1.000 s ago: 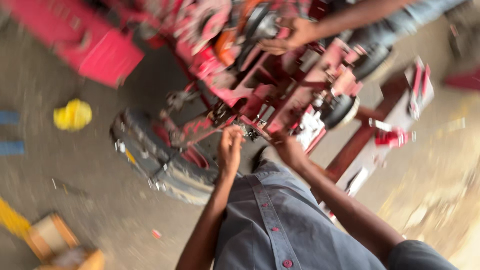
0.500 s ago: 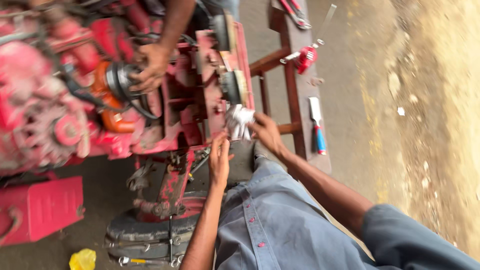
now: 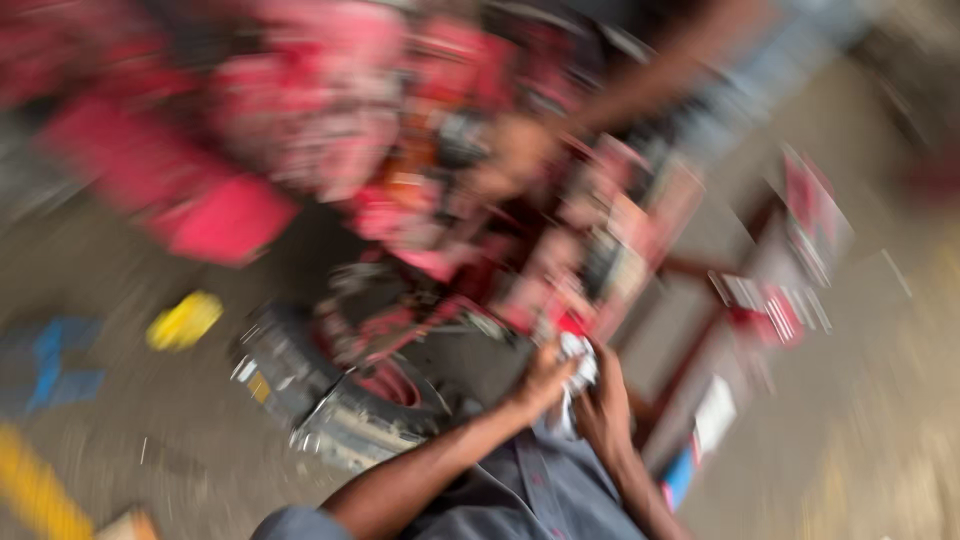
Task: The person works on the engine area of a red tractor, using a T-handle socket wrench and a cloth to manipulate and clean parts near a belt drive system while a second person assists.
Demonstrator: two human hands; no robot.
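Lower centre of the frame: white rag [image 3: 577,372], probably light, soft and easily bunched anywhere, pinched between fingers of left hand [image 3: 540,385] and right hand [image 3: 603,410], below blurred red machine [image 3: 400,180].

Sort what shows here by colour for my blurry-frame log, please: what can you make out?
Red: 1, the machine
White: 1, the rag held between left hand and right hand
Yellow: 1, the object on the floor
Black: 1, the tyre
Total: 4
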